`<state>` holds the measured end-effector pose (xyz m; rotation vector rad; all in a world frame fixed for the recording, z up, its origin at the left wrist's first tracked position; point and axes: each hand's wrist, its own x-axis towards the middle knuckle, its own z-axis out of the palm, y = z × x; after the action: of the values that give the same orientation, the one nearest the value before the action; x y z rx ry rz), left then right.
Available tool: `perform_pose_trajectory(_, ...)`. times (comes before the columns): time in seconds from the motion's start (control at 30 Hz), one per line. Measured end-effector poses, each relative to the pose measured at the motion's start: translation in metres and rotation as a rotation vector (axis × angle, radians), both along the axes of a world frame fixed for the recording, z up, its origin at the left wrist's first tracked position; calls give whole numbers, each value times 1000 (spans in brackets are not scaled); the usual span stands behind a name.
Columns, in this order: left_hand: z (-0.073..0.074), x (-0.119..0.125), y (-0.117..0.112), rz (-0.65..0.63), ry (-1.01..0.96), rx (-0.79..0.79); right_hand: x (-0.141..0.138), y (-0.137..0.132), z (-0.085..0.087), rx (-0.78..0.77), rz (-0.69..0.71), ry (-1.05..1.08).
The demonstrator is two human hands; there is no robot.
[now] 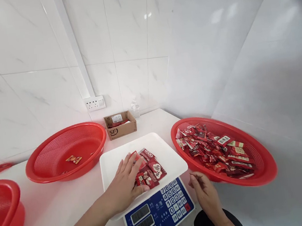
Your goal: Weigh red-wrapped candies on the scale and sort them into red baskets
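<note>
The left hand point(128, 179) lies spread over red packets point(156, 168) on the white tray point(110, 161) of a scale point(162, 215). The right hand point(205, 193), loosely curled, is near a packet-filled basket point(268, 171) at right. A box point(124, 130) and bottle point(135, 109) stand far back.

Tray point(112, 162): on my scale point(161, 210), centre of this clock.
Packets point(157, 168): on the tray, partly beneath my left hand point(126, 178).
Full basket point(270, 173): 3 o'clock, more packets point(211, 147) in it.
My right hand point(204, 192): 4 o'clock, beside the scale.
Nearer basket point(48, 156): 10 o'clock.
Farther basket point(13, 190): 9 o'clock.
Carton point(122, 130): 11 o'clock.
Bottle point(135, 109): 12 o'clock, behind the carton's right end.
</note>
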<state>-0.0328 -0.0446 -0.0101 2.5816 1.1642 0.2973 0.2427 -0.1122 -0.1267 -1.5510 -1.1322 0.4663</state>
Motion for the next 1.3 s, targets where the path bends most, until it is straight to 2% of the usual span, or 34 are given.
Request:
perform_pose_trajectory(0.17, -2, 10, 14, -148, 78, 46, 12, 13, -12, -144, 181, -4)
perform_pose_trajectory(0.4, 5, 28, 25, -215, 117, 35, 17, 11, -13, -163, 210, -11)
perform_pose_trajectory(0.57, 10, 44, 30, -223, 174, 25, 19, 13, -13, -194, 230, -4)
perform_pose_trajectory(0.87, 3, 53, 36, -199, 151, 60, 26, 24, -17, -247, 257, 112)
perform_pose_trajectory(1.1, 2, 53, 37, -200, 178, 55, 17, 36, -11, -253, 264, -94)
perform_pose_trajectory(1.3, -1, 50, 39, -225, 154, 77, 12, 40, -12, -248, 243, -123)
